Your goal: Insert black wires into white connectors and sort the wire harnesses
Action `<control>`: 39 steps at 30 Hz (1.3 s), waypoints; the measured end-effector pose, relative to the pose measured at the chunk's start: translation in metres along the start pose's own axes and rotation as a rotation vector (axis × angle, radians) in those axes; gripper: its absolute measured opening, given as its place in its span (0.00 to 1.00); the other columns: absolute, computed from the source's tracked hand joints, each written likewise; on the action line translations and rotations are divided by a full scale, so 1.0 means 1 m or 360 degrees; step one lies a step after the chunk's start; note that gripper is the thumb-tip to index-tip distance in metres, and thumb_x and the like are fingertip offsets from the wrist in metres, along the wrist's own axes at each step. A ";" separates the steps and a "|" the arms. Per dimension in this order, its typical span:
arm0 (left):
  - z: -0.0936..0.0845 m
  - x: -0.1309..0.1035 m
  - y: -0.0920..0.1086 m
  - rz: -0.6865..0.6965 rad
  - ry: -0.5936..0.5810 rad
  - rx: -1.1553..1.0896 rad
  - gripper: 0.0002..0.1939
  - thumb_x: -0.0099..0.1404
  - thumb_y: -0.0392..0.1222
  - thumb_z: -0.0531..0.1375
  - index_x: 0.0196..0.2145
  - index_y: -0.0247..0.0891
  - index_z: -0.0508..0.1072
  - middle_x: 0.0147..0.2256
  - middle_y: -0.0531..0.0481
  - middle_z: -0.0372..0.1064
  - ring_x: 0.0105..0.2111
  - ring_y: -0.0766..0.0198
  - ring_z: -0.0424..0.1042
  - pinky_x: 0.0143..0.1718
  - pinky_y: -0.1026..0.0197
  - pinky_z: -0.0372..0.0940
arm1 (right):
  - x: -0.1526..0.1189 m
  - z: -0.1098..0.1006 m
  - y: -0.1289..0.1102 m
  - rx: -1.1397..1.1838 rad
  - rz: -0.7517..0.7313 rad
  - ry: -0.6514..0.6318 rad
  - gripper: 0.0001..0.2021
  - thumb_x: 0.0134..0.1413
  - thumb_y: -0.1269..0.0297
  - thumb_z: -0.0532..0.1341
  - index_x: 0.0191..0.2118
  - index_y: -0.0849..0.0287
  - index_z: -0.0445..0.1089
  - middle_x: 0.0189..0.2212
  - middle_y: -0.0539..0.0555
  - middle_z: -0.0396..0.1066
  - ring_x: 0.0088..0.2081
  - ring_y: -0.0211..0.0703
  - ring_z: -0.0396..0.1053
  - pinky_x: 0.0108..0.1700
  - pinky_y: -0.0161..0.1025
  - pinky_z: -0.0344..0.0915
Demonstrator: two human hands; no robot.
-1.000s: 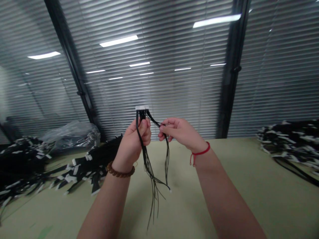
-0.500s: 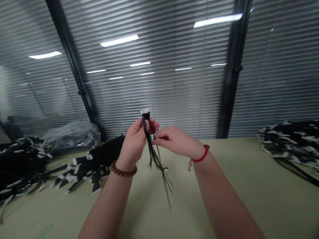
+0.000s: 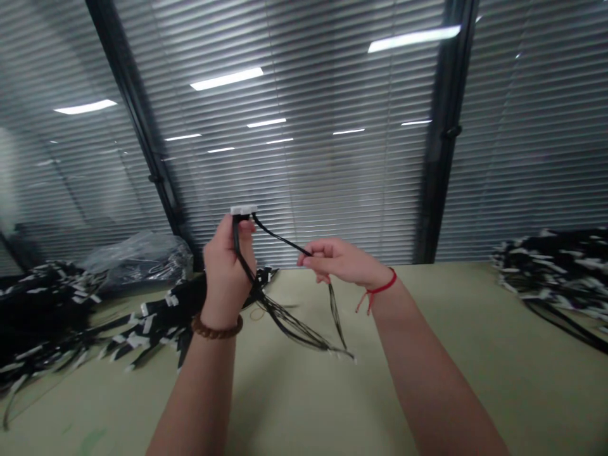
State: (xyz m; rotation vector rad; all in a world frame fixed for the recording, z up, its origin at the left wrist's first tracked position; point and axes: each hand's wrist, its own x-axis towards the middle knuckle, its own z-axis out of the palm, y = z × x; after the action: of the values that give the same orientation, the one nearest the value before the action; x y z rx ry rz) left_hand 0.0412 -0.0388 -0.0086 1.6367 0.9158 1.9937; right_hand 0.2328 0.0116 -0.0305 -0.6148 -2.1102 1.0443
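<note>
A black wire harness [image 3: 246,265] with white connectors [image 3: 244,209] at its top is gripped by my left hand [image 3: 227,269], fingers closed just under the connectors. Its loose wires hang down and to the right, their thin ends over the table. My right hand [image 3: 339,261] pinches one strand of black wires [image 3: 284,240] that runs from the right end of the connectors. Below the pinch, the tail of that strand dangles toward the other wire ends. The fingertips of my left hand are partly hidden behind the harness.
On the pale green table [image 3: 304,405], piles of black harnesses with white connectors [image 3: 38,304] lie at left. A clear plastic bag [image 3: 142,253] rests behind them. Another harness pile [image 3: 560,266] is at right. Window blinds [image 3: 351,190] stand behind the table.
My left hand has moved left with the harness. My right hand has shifted slightly right, and one strand now stretches between the hands, apart from the bundle.
</note>
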 end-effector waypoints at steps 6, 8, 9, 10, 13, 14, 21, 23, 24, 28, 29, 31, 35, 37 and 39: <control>-0.044 0.018 0.002 0.0588 0.0557 0.1416 0.09 0.66 0.37 0.53 0.27 0.41 0.59 0.24 0.55 0.48 0.23 0.65 0.48 0.29 0.57 0.38 | -0.029 -0.050 0.018 0.0202 0.0201 0.0390 0.17 0.45 0.60 0.67 0.41 0.63 0.70 0.21 0.45 0.63 0.20 0.29 0.60 0.23 0.28 0.59; -0.047 0.019 0.002 0.0483 0.0491 0.1452 0.10 0.67 0.37 0.51 0.27 0.41 0.57 0.23 0.56 0.47 0.22 0.65 0.44 0.29 0.56 0.37 | -0.035 -0.058 0.020 0.0305 0.0195 0.0505 0.20 0.47 0.59 0.67 0.46 0.60 0.69 0.24 0.47 0.65 0.23 0.30 0.63 0.25 0.29 0.62; -0.046 0.019 0.002 0.0444 0.0475 0.1472 0.10 0.67 0.37 0.51 0.27 0.41 0.56 0.23 0.56 0.46 0.22 0.65 0.43 0.29 0.56 0.37 | -0.037 -0.059 0.019 0.0356 0.0176 0.0540 0.21 0.48 0.56 0.66 0.47 0.60 0.69 0.26 0.48 0.66 0.25 0.31 0.64 0.26 0.29 0.62; -0.044 0.018 0.002 0.0415 0.0466 0.1477 0.10 0.66 0.38 0.51 0.27 0.41 0.56 0.23 0.56 0.46 0.22 0.65 0.41 0.29 0.57 0.37 | -0.039 -0.059 0.018 0.0402 0.0155 0.0555 0.21 0.50 0.53 0.65 0.47 0.59 0.69 0.28 0.50 0.67 0.27 0.32 0.65 0.26 0.29 0.62; -0.039 0.017 0.001 0.0390 0.0498 0.1439 0.10 0.65 0.38 0.53 0.26 0.42 0.55 0.23 0.56 0.44 0.21 0.66 0.39 0.29 0.56 0.37 | -0.042 -0.055 0.009 0.0489 0.0115 0.0515 0.24 0.48 0.47 0.65 0.44 0.60 0.71 0.37 0.57 0.70 0.31 0.36 0.68 0.27 0.31 0.64; -0.039 0.018 0.000 0.0392 0.0495 0.1405 0.11 0.64 0.37 0.53 0.26 0.42 0.55 0.22 0.56 0.45 0.21 0.66 0.40 0.29 0.56 0.37 | -0.042 -0.052 0.005 0.0495 0.0118 0.0483 0.24 0.45 0.48 0.67 0.44 0.60 0.71 0.38 0.57 0.71 0.31 0.36 0.68 0.28 0.33 0.65; -0.033 0.019 -0.011 0.0360 0.0224 0.0987 0.14 0.66 0.41 0.54 0.22 0.39 0.62 0.19 0.55 0.57 0.21 0.66 0.57 0.25 0.61 0.48 | -0.028 -0.028 -0.012 0.0097 0.0072 0.0401 0.13 0.40 0.65 0.69 0.33 0.61 0.69 0.23 0.49 0.69 0.25 0.33 0.66 0.29 0.32 0.62; -0.021 0.014 -0.013 0.0316 0.0068 0.0825 0.15 0.68 0.44 0.51 0.24 0.39 0.64 0.20 0.54 0.62 0.19 0.66 0.61 0.22 0.63 0.53 | -0.022 -0.019 -0.013 0.0030 0.0026 0.0420 0.10 0.42 0.64 0.68 0.31 0.62 0.69 0.23 0.48 0.68 0.24 0.32 0.64 0.28 0.32 0.61; -0.014 0.010 -0.013 0.0293 -0.0030 0.0749 0.15 0.69 0.45 0.50 0.25 0.39 0.65 0.20 0.53 0.64 0.18 0.66 0.63 0.22 0.64 0.55 | -0.019 -0.015 -0.015 0.0023 0.0000 0.0426 0.09 0.43 0.64 0.67 0.31 0.62 0.70 0.23 0.48 0.68 0.24 0.32 0.64 0.28 0.32 0.61; 0.013 -0.006 -0.009 0.0249 -0.0533 0.0583 0.11 0.67 0.41 0.54 0.28 0.38 0.70 0.22 0.50 0.70 0.20 0.65 0.69 0.24 0.66 0.62 | -0.014 -0.004 -0.022 0.0047 -0.0142 0.0590 0.10 0.43 0.62 0.67 0.33 0.61 0.72 0.24 0.49 0.69 0.25 0.33 0.65 0.29 0.33 0.62; 0.018 -0.010 -0.008 0.0258 -0.0632 0.0568 0.11 0.66 0.39 0.55 0.27 0.38 0.70 0.22 0.50 0.71 0.20 0.65 0.69 0.24 0.66 0.62 | -0.015 -0.003 -0.024 0.0039 -0.0180 0.0652 0.11 0.43 0.62 0.67 0.33 0.61 0.72 0.24 0.49 0.70 0.25 0.34 0.65 0.29 0.34 0.62; 0.025 -0.015 -0.008 0.0292 -0.0738 0.0557 0.10 0.66 0.38 0.55 0.26 0.38 0.70 0.22 0.51 0.71 0.20 0.66 0.69 0.24 0.67 0.62 | -0.016 -0.002 -0.028 0.0000 -0.0238 0.0764 0.11 0.42 0.61 0.68 0.33 0.61 0.73 0.24 0.50 0.70 0.25 0.35 0.64 0.28 0.34 0.61; 0.030 -0.020 -0.009 0.0351 -0.0786 0.0550 0.09 0.67 0.39 0.55 0.29 0.38 0.71 0.23 0.52 0.72 0.21 0.67 0.70 0.25 0.67 0.63 | -0.019 -0.002 -0.031 -0.0090 -0.0295 0.0905 0.11 0.43 0.60 0.67 0.32 0.62 0.73 0.25 0.52 0.71 0.26 0.36 0.64 0.28 0.35 0.61; 0.030 -0.021 -0.011 0.0358 -0.0827 0.0548 0.09 0.68 0.40 0.55 0.30 0.38 0.70 0.23 0.52 0.72 0.21 0.67 0.71 0.26 0.68 0.64 | -0.020 -0.002 -0.032 -0.0133 -0.0295 0.0918 0.11 0.44 0.60 0.67 0.32 0.63 0.74 0.25 0.52 0.71 0.27 0.36 0.65 0.29 0.35 0.61; 0.030 -0.021 -0.013 0.0353 -0.0878 0.0529 0.11 0.69 0.42 0.53 0.31 0.38 0.69 0.24 0.52 0.71 0.21 0.68 0.70 0.25 0.68 0.63 | -0.020 -0.002 -0.032 -0.0185 -0.0298 0.0896 0.12 0.45 0.60 0.67 0.34 0.63 0.74 0.25 0.52 0.71 0.26 0.36 0.65 0.29 0.35 0.61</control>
State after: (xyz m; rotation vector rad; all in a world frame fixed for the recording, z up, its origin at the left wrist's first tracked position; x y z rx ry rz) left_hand 0.0742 -0.0366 -0.0293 2.3984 0.9053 1.4220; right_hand 0.2441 -0.0188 -0.0115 -0.6607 -1.6955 0.5610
